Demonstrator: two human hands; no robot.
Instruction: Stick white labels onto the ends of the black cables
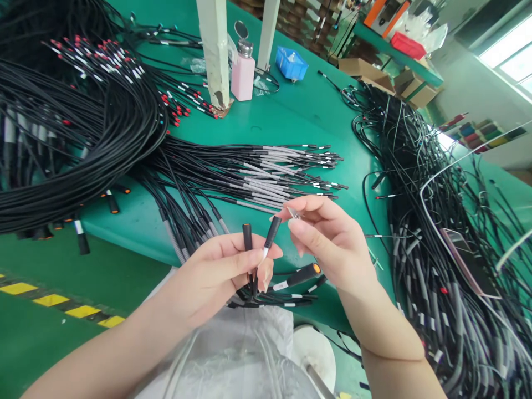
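Note:
My left hand (224, 260) is closed around two black cable ends that point upward between its thumb and fingers. The left cable end (247, 237) shows an orange tip. The right cable end (272, 233) is ribbed and has a white label below it. Close beside it, my right hand (332, 238) pinches a small silvery pointed piece (294, 213) between thumb and forefinger; its exact kind is too small to tell. Under my hands lies a thicker black connector (305, 273) with an orange end, among other black cables near my lap.
Black cables with grey ribbed sleeves (270, 183) lie across the green table (316, 119). A large cable coil (137, 111) is at left, another heap (415, 166) at right with a phone (469, 260). Behind stand a white post (214, 55), pink bottle (243, 75) and blue bin (291, 64).

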